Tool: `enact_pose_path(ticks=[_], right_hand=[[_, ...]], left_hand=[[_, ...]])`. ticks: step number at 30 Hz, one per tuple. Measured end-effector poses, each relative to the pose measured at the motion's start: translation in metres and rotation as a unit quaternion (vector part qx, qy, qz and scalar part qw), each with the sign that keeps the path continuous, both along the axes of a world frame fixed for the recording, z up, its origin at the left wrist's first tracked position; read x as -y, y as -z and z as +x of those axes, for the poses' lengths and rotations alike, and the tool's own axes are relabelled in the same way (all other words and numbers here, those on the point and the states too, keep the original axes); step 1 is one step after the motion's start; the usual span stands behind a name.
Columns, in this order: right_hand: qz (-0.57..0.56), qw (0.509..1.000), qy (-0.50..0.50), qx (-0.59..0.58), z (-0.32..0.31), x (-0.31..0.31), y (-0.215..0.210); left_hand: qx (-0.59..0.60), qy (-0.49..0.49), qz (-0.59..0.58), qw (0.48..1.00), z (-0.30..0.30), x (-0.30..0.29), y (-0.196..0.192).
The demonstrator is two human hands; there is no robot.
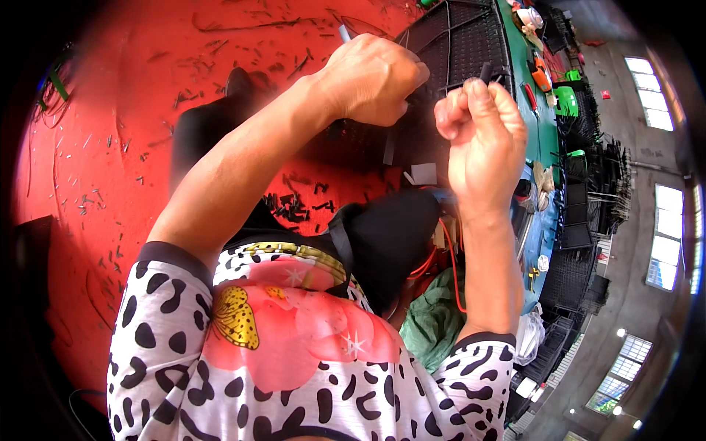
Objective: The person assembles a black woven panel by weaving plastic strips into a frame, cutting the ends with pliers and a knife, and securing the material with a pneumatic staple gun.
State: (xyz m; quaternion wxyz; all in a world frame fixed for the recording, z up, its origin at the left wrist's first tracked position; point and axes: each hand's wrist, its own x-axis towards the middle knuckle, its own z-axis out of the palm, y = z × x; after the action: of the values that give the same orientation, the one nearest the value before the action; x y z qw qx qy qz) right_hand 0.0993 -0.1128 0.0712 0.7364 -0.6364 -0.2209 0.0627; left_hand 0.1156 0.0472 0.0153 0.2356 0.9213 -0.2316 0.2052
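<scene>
My left hand [375,79] is closed in a fist in front of a black woven panel [460,48]. What its fingers hold, if anything, is hidden. A pale blue, narrow piece [345,33] shows just beyond the knuckles; I cannot tell whether it is in that hand. Close by on the right, my right hand [482,143] is raised, its fingers pinched together on a short black strip [486,71] that sticks up past the thumb. The two hands are apart, both near the panel's lower edge.
Short black scraps [294,208] litter the red floor [110,147]. Along the right runs a green-and-blue table [543,132] with an orange tool [540,73] and a green object [565,101]. A green cloth [432,312] and an orange cable [454,268] lie beside my right forearm.
</scene>
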Motion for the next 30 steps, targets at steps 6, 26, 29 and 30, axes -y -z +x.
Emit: enact_pose_path(ticks=[6, 26, 29, 30], right_hand=[[-0.192, 0.972, 0.009, 0.138, 0.046, -0.008, -0.012], [-0.431, 0.837, 0.079, 0.327, 0.117, -0.024, 0.040], [-0.469, 0.821, 0.040, 0.323, 0.121, -0.020, 0.044], [-0.468, 0.822, 0.044, 0.320, 0.125, -0.021, 0.047]], left_hand=[[0.039, -0.014, -0.021, 0.999, -0.006, 0.006, 0.001], [0.064, 0.002, -0.028, 0.998, -0.010, -0.007, 0.006], [0.055, -0.003, -0.046, 0.997, -0.011, -0.002, 0.005], [0.072, -0.005, -0.049, 0.996, -0.012, -0.003, 0.004]])
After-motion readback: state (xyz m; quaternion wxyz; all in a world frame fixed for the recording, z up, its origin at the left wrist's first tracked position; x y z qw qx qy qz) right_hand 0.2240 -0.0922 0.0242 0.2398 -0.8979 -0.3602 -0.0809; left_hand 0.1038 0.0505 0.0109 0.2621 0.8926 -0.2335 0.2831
